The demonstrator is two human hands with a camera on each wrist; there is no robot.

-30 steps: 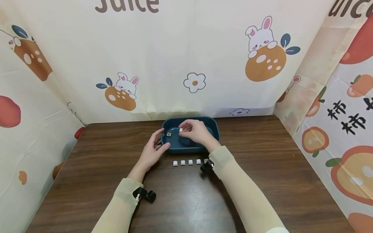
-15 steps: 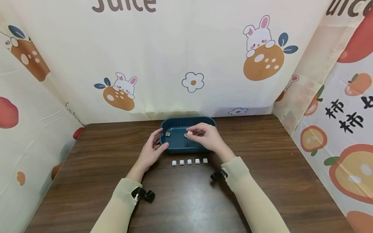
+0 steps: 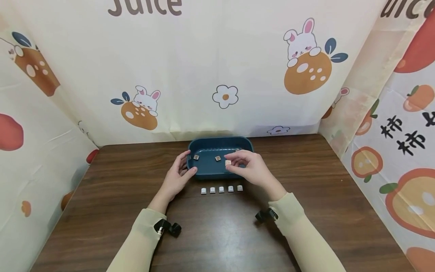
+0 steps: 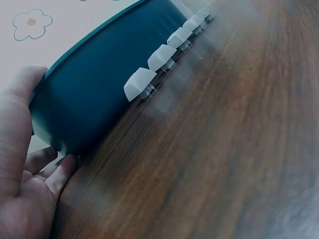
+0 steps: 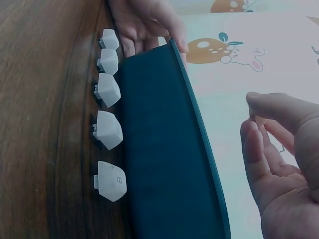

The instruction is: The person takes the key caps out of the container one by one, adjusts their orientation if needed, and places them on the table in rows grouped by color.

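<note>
Blue tray (image 3: 204, 172) sits on the dark wood counter (image 3: 217, 234), toward its far edge by the printed curtain (image 3: 217, 75); taken as the landmark.

Left hand (image 3: 178, 175) cups the tray's left end: thumb up on the rim, fingers curled round the outer wall low at the counter. Left wrist view confirms skin against the tray wall (image 4: 89, 99), fingertips (image 4: 62, 172) tucked under its corner.

Right hand (image 3: 249, 168) hovers over the tray's near right part, thumb and forefinger pinching a small pale keycap (image 3: 228, 163). The keycap is above the tray's interior, just inside the near rim, clear of the tray floor as far as I can tell. In the right wrist view the fingers (image 5: 279, 114) are bent toward each other; the keycap itself barely shows there.

Inside the tray: two loose keycaps, one near the left end (image 3: 196, 157), one near the middle (image 3: 218, 158), apart from each other.

In front of the tray, on the counter: a row of five white keycaps (image 3: 221, 189), evenly spaced, parallel to the tray's near wall and close to it. Right wrist view shows them lying tilted (image 5: 109, 134), the nearest bearing a mark that I cannot read for sure.

Both forearms in pale sleeves (image 3: 299, 234), black wrist mounts (image 3: 168, 227) on each.
</note>
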